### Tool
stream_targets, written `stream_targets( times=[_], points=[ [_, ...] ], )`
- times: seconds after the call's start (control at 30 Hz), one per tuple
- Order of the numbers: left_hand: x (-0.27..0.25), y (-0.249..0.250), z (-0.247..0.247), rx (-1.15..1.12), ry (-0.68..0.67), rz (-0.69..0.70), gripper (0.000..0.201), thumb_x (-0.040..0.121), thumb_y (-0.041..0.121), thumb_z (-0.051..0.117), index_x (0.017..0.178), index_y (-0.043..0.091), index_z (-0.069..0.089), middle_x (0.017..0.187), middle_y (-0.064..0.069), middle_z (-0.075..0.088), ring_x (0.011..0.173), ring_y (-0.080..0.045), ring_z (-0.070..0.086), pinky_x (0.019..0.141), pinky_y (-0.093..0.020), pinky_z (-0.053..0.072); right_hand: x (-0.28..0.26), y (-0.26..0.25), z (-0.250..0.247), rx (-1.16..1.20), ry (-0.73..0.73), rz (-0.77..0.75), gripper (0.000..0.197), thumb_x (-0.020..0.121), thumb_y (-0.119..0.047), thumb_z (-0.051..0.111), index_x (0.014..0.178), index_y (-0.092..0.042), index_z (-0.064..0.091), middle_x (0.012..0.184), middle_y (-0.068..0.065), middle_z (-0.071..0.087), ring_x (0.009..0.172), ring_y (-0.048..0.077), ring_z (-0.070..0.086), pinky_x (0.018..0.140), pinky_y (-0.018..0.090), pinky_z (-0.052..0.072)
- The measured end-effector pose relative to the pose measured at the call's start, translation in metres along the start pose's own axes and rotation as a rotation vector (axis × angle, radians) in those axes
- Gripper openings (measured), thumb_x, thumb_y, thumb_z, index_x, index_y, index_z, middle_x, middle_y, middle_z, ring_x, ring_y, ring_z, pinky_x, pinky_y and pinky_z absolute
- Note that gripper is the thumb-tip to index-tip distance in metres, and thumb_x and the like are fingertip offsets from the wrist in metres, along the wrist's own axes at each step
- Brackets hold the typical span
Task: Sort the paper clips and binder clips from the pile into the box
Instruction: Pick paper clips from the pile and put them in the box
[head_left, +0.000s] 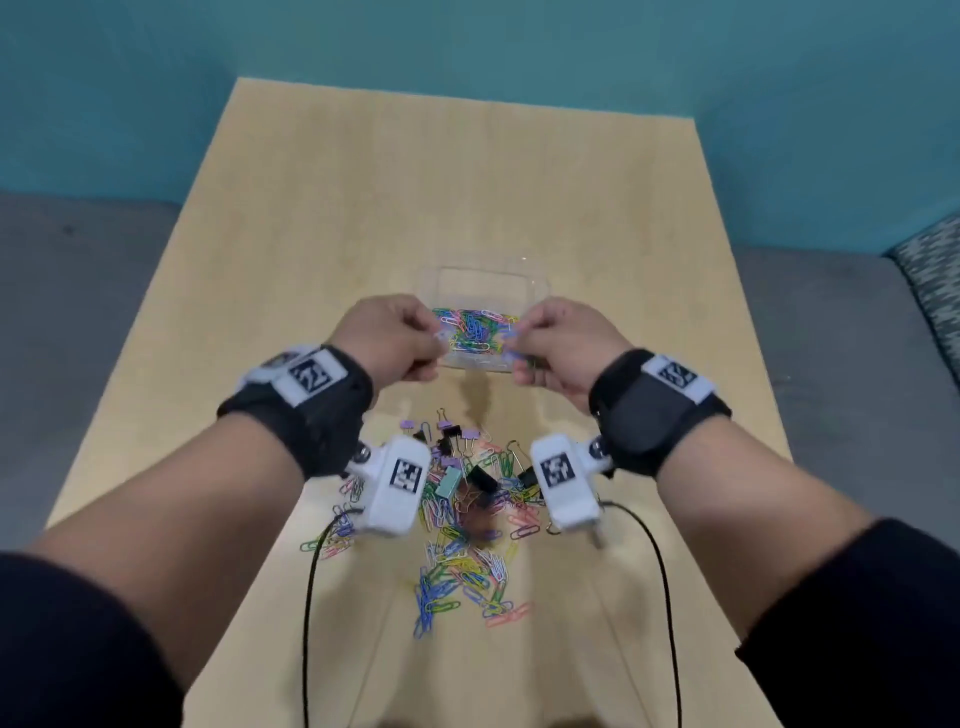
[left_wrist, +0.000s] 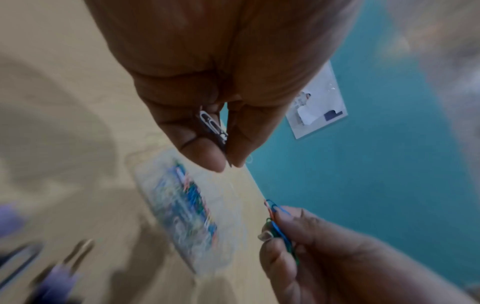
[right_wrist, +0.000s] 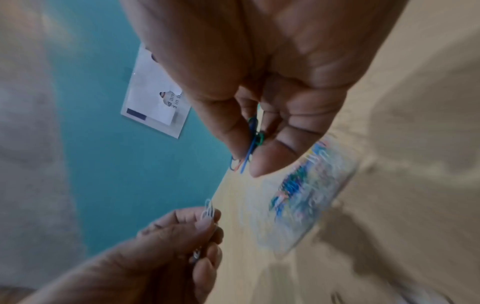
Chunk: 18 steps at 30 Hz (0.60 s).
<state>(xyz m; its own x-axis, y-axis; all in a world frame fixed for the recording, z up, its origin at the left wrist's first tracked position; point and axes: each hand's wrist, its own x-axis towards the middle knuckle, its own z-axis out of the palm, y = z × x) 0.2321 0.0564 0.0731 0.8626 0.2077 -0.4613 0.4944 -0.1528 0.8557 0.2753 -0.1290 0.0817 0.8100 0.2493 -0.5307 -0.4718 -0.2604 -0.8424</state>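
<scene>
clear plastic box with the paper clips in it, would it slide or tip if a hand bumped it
The box looks thin-walled and shallow, so it is probably light and would likely slide on the smooth table rather than tip. The paper clips cover only its near half, so the far end may swing more easily when nudged.

One clear box (head_left: 537, 283) sat at frame centre. Two hands were up: left hand (head_left: 387, 338), right hand (head_left: 563, 345). Black binder clips (head_left: 480, 478) in the pile, lower centre: about four; lilac ones about five, one mint. Loose paper clips (head_left: 457, 577): dozens, too tangled to count.
</scene>
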Motion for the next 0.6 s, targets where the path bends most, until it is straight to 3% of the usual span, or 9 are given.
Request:
stream_targets(
  times=[0.13, 0.17, 0.27, 0.33, 0.4, 0.47, 0.53, 0.6],
  points=[
    [0.032, 0.029, 0.008, 0.170, 0.043, 0.102, 0.015, 0.078, -0.001, 0.067, 0.075, 0.014, 0.064, 0.066, -0.008, 0.061, 0.055, -0.024, 0.063, 0.073, -0.042, 0.059, 0.027, -0.029, 0.005, -0.197, 0.092, -0.065, 0.018, 0.084, 0.005, 0.059, 0.074, -0.009, 0.054, 0.083, 0.027, 0.064, 0.055, 0.026, 0.057, 0.065, 0.049, 0.059],
    [0.035, 0.034, 0.011, 0.224, 0.021, 0.116, 0.013, 0.079, 0.003, 0.066, 0.084, 0.015, 0.066, 0.073, -0.007, 0.064, 0.062, -0.027, 0.066, 0.077, -0.042, 0.058, 0.030, -0.034, 0.006, -0.234, 0.093, -0.062, 0.015, 0.084, 0.003, 0.060, 0.076, -0.009, 0.056, 0.081, 0.023, 0.063, 0.058, 0.028, 0.059, 0.068, 0.051, 0.059],
    [0.039, 0.035, 0.010, 0.478, 0.015, 0.139, 0.033, 0.082, 0.012, 0.063, 0.115, 0.018, 0.064, 0.106, -0.005, 0.065, 0.089, -0.028, 0.067, 0.086, -0.038, 0.054, 0.035, -0.036, 0.003, -0.385, 0.107, -0.040, 0.008, 0.085, -0.010, 0.063, 0.093, -0.011, 0.061, 0.083, 0.011, 0.059, 0.068, 0.031, 0.064, 0.067, 0.047, 0.060],
    [0.030, 0.028, 0.003, 0.497, 0.045, 0.160, 0.035, 0.083, 0.014, 0.062, 0.118, 0.017, 0.063, 0.113, -0.003, 0.064, 0.093, -0.026, 0.065, 0.087, -0.034, 0.052, 0.031, -0.028, -0.006, -0.547, 0.154, -0.089, 0.019, 0.084, -0.019, 0.062, 0.101, -0.013, 0.062, 0.091, 0.009, 0.062, 0.078, 0.032, 0.065, 0.073, 0.050, 0.058],
    [0.010, 0.011, -0.004, 0.407, 0.050, 0.169, 0.029, 0.084, 0.011, 0.061, 0.112, 0.015, 0.066, 0.102, -0.003, 0.066, 0.085, -0.023, 0.064, 0.085, -0.034, 0.052, 0.016, -0.010, -0.014, -0.625, 0.166, -0.165, 0.018, 0.082, -0.022, 0.062, 0.097, -0.013, 0.064, 0.092, 0.007, 0.064, 0.084, 0.030, 0.063, 0.077, 0.050, 0.055],
    [-0.021, -0.016, -0.007, 0.276, -0.013, 0.115, 0.019, 0.083, 0.006, 0.062, 0.097, 0.015, 0.069, 0.083, -0.004, 0.067, 0.071, -0.022, 0.061, 0.075, -0.036, 0.055, -0.010, 0.021, -0.016, -0.637, 0.097, -0.198, 0.008, 0.081, -0.015, 0.060, 0.086, -0.010, 0.065, 0.079, 0.004, 0.064, 0.074, 0.026, 0.061, 0.075, 0.049, 0.054],
    [-0.056, -0.051, -0.006, 0.116, -0.182, -0.012, 0.015, 0.076, 0.004, 0.062, 0.078, 0.017, 0.068, 0.068, -0.010, 0.061, 0.057, -0.021, 0.053, 0.056, -0.032, 0.047, -0.043, 0.059, -0.015, -0.636, -0.047, -0.152, 0.007, 0.077, -0.013, 0.058, 0.077, -0.009, 0.064, 0.065, -0.001, 0.059, 0.063, 0.019, 0.056, 0.069, 0.043, 0.054],
    [-0.090, -0.088, 0.002, 0.021, -0.370, -0.160, 0.014, 0.067, 0.005, 0.058, 0.072, 0.015, 0.066, 0.065, -0.016, 0.058, 0.054, -0.021, 0.049, 0.053, -0.027, 0.039, -0.076, 0.094, -0.008, -0.566, -0.261, -0.011, 0.011, 0.066, -0.016, 0.052, 0.070, -0.013, 0.062, 0.058, -0.003, 0.057, 0.053, 0.012, 0.052, 0.058, 0.032, 0.048]
  ],
)
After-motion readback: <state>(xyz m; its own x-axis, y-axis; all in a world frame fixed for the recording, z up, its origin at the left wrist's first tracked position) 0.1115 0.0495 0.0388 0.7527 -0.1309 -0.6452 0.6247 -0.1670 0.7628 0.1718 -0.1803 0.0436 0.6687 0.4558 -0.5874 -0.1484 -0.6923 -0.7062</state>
